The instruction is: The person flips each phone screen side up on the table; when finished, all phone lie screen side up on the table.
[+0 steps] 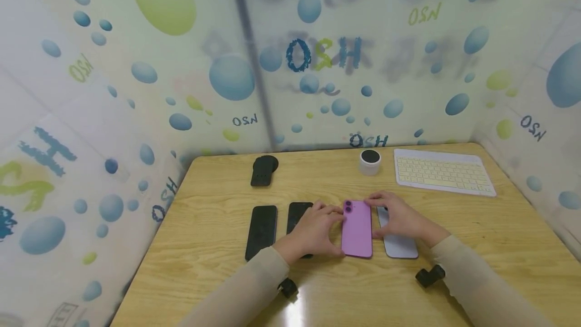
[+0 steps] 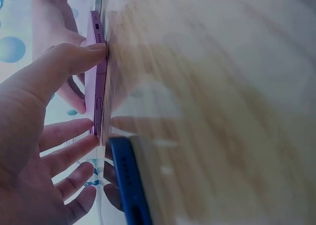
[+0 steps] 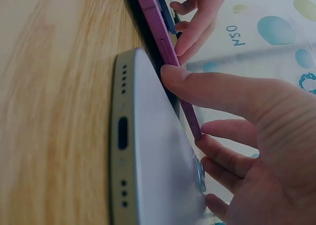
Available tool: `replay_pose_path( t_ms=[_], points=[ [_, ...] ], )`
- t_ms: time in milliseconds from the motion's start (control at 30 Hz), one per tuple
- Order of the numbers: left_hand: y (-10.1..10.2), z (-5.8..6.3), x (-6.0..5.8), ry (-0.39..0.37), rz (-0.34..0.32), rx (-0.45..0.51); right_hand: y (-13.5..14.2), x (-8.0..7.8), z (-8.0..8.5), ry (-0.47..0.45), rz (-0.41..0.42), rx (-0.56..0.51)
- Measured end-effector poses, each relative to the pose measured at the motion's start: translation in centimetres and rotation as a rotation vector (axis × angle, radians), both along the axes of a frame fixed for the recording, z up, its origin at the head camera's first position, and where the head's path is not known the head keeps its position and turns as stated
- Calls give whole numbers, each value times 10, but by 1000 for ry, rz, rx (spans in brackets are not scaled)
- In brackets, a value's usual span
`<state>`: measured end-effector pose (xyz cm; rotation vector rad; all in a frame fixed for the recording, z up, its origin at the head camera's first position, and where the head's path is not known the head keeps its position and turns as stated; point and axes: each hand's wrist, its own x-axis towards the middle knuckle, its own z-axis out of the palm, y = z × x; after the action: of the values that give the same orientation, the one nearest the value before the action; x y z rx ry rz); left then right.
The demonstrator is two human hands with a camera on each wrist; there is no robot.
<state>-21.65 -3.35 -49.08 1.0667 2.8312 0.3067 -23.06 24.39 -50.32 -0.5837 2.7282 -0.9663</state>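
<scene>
A pink phone (image 1: 357,233) lies back side up, its two camera lenses at the upper left corner. My left hand (image 1: 315,230) holds its left side, thumb near the lower corner and fingertips near the top, as the left wrist view shows. On the opposite side, my right hand (image 1: 401,218) grips it, thumb (image 3: 212,89) against the long edge and fingertips around the upper corner. Beneath the right hand is a pale lavender phone (image 1: 401,248), partly covered. A black phone (image 1: 297,213) is half hidden under the left hand.
Another black phone (image 1: 262,231) lies further left. Along the back of the wooden table (image 1: 209,191) are a black folded stand-like object (image 1: 262,171), a white cylinder (image 1: 369,163) with a dark top, and a white keyboard (image 1: 444,171). Patterned curtains surround the table.
</scene>
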Motion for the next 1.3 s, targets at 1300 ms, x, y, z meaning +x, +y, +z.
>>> replay_pose_path(
  t_ms=[1300],
  points=[
    [-13, -3, -1, -37, -9, 52, -16, -2, 18, 75, 14, -197]
  ],
)
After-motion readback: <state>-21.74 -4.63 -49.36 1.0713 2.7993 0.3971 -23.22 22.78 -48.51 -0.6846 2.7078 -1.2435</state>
